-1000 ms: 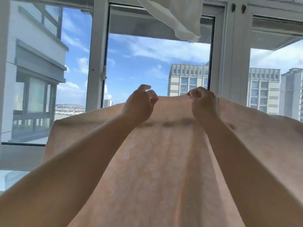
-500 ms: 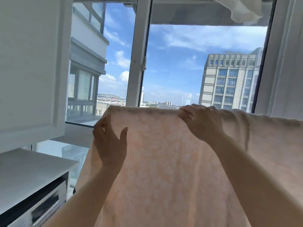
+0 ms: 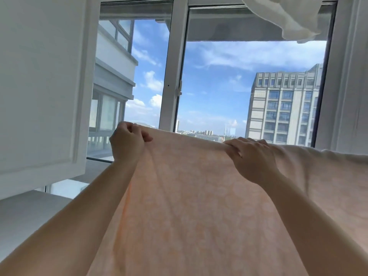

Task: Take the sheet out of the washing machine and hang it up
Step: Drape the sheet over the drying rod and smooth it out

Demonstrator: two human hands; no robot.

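A pale peach sheet (image 3: pixel 199 206) with a faint lighter pattern fills the lower centre and lower right of the frame, stretched up to a top edge that runs from centre left to the right border. Whatever it hangs over is hidden under the cloth, and its lower part is cut off by the bottom edge.

The left hand (image 3: pixel 126 143), at centre left, is curled into a fist on the sheet's top left corner, with the cloth bunched between thumb and fingers. The right hand (image 3: pixel 252 159), right of centre, lies over the top edge; its fingers (image 3: pixel 232 150) are pressed together and bent over the fold, their tips hidden behind it. Both bare forearms rise from the bottom corners.

Behind stands a white-framed window (image 3: pixel 171 76) showing blue sky, clouds and a grey multi-storey building (image 3: pixel 282 104) at right. A white cabinet door (image 3: pixel 43 86) fills the upper left. A white cloth (image 3: pixel 286 14) hangs at the upper right, cut off by the top edge.
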